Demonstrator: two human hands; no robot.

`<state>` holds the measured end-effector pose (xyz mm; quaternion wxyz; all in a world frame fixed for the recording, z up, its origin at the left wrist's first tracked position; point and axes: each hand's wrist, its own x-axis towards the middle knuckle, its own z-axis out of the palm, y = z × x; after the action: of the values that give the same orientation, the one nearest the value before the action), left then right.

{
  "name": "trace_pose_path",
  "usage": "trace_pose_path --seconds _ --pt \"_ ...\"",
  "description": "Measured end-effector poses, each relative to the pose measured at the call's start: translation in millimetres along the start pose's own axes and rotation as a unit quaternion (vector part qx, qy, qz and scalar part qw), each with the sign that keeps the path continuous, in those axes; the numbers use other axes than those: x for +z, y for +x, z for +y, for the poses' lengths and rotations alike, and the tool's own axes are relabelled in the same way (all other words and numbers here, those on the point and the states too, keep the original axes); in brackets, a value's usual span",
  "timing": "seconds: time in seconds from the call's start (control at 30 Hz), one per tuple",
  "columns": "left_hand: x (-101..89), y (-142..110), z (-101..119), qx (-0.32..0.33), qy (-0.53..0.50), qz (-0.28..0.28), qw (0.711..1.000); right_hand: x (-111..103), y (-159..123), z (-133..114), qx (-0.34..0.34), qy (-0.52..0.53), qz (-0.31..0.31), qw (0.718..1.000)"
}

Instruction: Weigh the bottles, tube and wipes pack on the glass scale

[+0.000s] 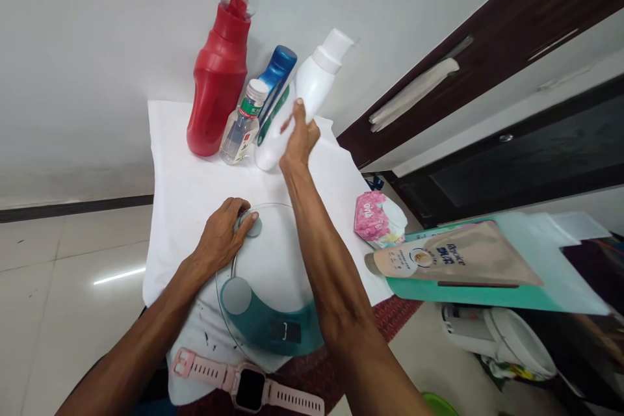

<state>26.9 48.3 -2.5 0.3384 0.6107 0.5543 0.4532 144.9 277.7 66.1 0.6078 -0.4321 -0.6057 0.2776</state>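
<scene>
A round glass bathroom scale (277,273) with a teal band and grey discs lies on a white cloth (170,175). My left hand (224,234) grips its upper left rim, thumb on top by a disc and the other fingers curled at the edge. Farther back, my right hand (299,136) is closed round a white bottle (316,81) with a white cap, which leans to the right. Just left of that bottle stand a clear small bottle (241,127) with a white lid, a blue bottle (279,65) and a big red bottle (219,75).
A pink smartwatch (249,387) lies at the near edge. To the right are a pink patterned box (375,218) and a beige Rejoice tube (453,253) on a green surface (419,289). A wall (97,45) rises behind. White buckets (517,341) stand lower right.
</scene>
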Motion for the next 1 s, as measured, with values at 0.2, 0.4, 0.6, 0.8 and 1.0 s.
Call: trace_pose_path --seconds 0.2,0.4,0.6,0.8,1.0 --pt "0.2 -0.7 -0.5 0.009 0.01 0.007 1.0 -56.7 -13.0 -25.9 0.107 -0.017 0.138 0.985" --pt "-1.3 -0.2 0.1 0.012 0.003 0.01 1.0 -91.5 -47.9 -90.0 0.04 0.015 0.176 0.983" --pt "-2.9 -1.0 -0.8 0.016 0.002 0.017 1.0 -139.3 -113.4 -156.5 0.028 0.031 0.123 0.992" --pt "-2.6 2.1 -5.1 0.024 0.008 0.024 0.999 -146.3 -195.6 -187.2 0.094 0.121 0.158 0.975" --pt "-4.9 2.9 -4.7 0.029 0.008 0.032 0.999 -135.7 -236.5 -186.9 0.111 0.122 0.182 0.969"
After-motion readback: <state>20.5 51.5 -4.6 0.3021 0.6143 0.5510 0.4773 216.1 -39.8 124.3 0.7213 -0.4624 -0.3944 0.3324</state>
